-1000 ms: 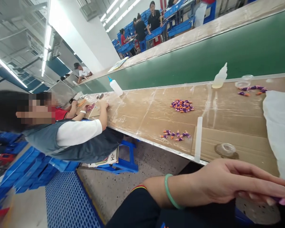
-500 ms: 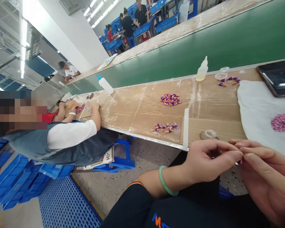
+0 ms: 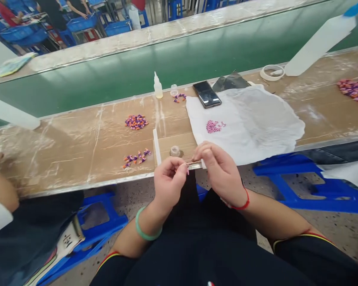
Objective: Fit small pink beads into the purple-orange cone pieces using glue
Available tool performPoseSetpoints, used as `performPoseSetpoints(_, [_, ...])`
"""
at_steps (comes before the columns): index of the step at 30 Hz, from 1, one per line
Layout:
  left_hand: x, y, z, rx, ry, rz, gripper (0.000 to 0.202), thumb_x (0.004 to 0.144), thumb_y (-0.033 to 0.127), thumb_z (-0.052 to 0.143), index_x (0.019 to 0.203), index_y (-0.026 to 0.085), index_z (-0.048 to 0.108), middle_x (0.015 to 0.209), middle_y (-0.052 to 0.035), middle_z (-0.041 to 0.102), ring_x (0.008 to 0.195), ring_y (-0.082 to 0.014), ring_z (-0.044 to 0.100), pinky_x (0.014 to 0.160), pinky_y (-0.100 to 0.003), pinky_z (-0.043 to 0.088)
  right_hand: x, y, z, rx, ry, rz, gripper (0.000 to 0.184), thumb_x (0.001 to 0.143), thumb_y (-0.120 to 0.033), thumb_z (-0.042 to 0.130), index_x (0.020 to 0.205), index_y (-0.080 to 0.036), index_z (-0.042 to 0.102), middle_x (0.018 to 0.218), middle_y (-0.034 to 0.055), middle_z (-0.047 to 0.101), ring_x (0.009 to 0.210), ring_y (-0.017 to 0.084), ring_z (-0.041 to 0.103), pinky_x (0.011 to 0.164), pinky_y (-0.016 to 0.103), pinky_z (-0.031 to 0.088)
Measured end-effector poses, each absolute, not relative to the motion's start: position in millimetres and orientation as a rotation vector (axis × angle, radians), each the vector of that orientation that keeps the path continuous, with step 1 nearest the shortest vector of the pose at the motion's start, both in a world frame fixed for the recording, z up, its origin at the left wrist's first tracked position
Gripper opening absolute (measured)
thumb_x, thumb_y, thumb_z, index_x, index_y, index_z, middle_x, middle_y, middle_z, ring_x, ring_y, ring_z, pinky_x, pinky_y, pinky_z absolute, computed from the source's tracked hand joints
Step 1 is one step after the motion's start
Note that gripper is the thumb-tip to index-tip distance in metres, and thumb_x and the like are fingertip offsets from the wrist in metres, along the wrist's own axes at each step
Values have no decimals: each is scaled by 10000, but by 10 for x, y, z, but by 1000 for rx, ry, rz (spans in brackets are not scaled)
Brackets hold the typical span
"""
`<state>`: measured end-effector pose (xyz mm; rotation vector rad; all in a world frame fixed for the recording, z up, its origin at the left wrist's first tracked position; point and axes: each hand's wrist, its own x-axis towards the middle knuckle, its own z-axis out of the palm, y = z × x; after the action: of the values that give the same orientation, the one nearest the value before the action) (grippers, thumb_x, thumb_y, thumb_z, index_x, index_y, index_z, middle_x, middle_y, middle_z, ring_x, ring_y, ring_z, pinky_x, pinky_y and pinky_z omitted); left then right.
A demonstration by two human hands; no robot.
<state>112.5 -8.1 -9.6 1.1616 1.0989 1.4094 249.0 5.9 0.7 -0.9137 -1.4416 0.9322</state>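
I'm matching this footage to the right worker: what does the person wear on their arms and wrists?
The left hand has a pale green bangle at the wrist, and the right hand has a thin red string bracelet. Both arms wear black sleeves edged with red and yellow stripes.

Our workbench (image 3: 86, 159) is topped with taped cardboard. Along its back edge we have a glue squeeze bottle (image 3: 158, 87), a smartphone (image 3: 207, 94) and a tape roll (image 3: 272, 72). Nearer us stand a small glass jar (image 3: 175, 151) and a plastic strip (image 3: 156, 147), beside two clusters of orange-and-purple pieces (image 3: 136, 122). A crinkled white sheet (image 3: 256, 123) carries a small pink heap (image 3: 214, 126).
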Motion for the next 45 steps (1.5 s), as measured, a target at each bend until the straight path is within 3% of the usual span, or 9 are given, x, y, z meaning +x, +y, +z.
performPoseSetpoints(3, [1085, -109, -121, 1165, 1062, 1394, 211, 855, 294, 676, 688, 175, 630, 600, 19, 579, 531, -86, 458, 518, -205, 380, 2555, 92, 152, -923, -1688, 848, 48, 941, -205, 561, 896, -208, 578, 822, 19, 605, 728, 141, 559, 673, 285, 476])
performPoseSetpoints(7, [1045, -115, -56, 1221, 1090, 1359, 208, 836, 303, 682, 681, 174, 630, 588, 21, 571, 530, -88, 461, 514, -204, 379, 2607, 114, 249, -883, -1907, 823, 126, 876, -126, 538, 773, -200, 543, 700, -13, 569, 640, 113, 502, 599, 250, 422])
performPoseSetpoints(12, [1024, -97, 66, 1233, 1141, 1215, 216, 774, 312, 714, 646, 171, 612, 571, 16, 570, 510, -91, 458, 485, -208, 374, 2640, 123, 272, -925, -1950, 824, 133, 828, -113, 543, 735, -206, 520, 670, -16, 569, 610, 114, 497, 571, 248, 412])
performPoseSetpoints(17, [1004, -82, 20, 1192, 1061, 1191, 222, 795, 322, 725, 670, 169, 625, 594, 11, 586, 528, -90, 481, 509, -206, 402, 2648, 146, 291, -933, -1954, 890, 119, 806, -131, 535, 718, -208, 516, 666, -11, 583, 596, 113, 501, 557, 246, 411])
performPoseSetpoints(23, [955, -58, -92, 906, 930, 1222, 311, 783, 451, 806, 844, 183, 660, 567, 42, 560, 469, -64, 451, 446, -170, 357, 2612, 200, 342, -900, -1858, 1199, 115, 826, -144, 492, 733, -210, 501, 641, -24, 542, 596, 107, 495, 565, 244, 428])
performPoseSetpoints(27, [857, -27, -159, 890, 963, 1209, 385, 752, 517, 830, 785, 167, 672, 586, 20, 591, 473, -57, 459, 433, -162, 351, 2603, 300, 346, -869, -1920, 1225, 127, 858, -155, 492, 744, -210, 488, 675, -16, 541, 621, 109, 497, 580, 245, 427])
performPoseSetpoints(36, [521, 181, -461, 930, 1171, 1245, 318, 705, 382, 874, 858, 157, 710, 690, -10, 685, 524, -79, 572, 457, -163, 436, 2549, 936, 6, -934, -2571, 568, 165, 859, -163, 484, 727, -212, 398, 680, 8, 498, 615, 136, 423, 595, 276, 307])
performPoseSetpoints(45, [484, 268, -484, 990, 1164, 1267, 173, 698, 277, 824, 705, 157, 700, 562, 22, 603, 458, -62, 511, 431, -161, 407, 2309, 1117, 132, -1027, -3072, 131, 146, 904, -176, 514, 770, -149, 567, 743, 74, 603, 652, 167, 466, 591, 296, 232])
